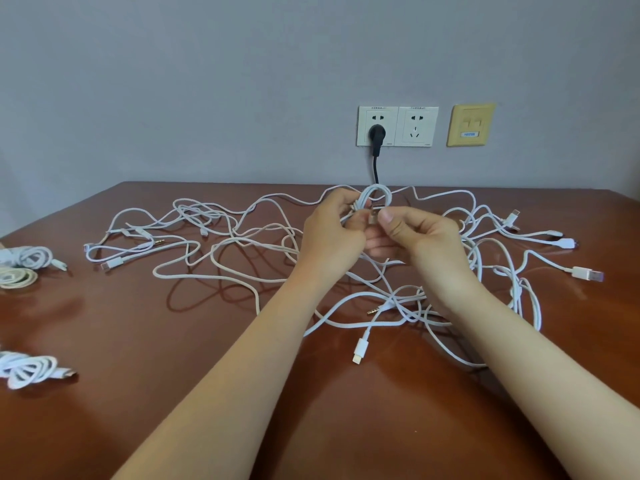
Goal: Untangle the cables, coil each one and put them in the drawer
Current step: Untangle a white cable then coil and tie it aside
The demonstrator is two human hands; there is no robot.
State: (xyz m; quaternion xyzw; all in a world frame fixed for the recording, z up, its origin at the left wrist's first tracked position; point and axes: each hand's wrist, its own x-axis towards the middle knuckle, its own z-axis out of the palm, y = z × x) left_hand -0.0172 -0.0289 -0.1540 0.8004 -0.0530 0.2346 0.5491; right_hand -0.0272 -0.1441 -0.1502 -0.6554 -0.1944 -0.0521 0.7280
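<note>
A tangle of white cables (242, 251) sprawls across the brown table (173, 393). Above its middle, my left hand (332, 237) grips a small coil of white cable (375, 197), whose loop sticks up over my fingers. My right hand (419, 233) pinches the metal plug end (374, 216) of that cable right beside the coil. Loose strands trail from both hands down into the tangle. No drawer is in view.
Three coiled cables lie at the table's left edge: a white one (31, 258), a cream one (17, 277) and another white one (31, 370). Wall sockets (398, 126) hold a black plug (376, 136) whose cord drops behind the table. A beige wall plate (470, 124) sits to their right.
</note>
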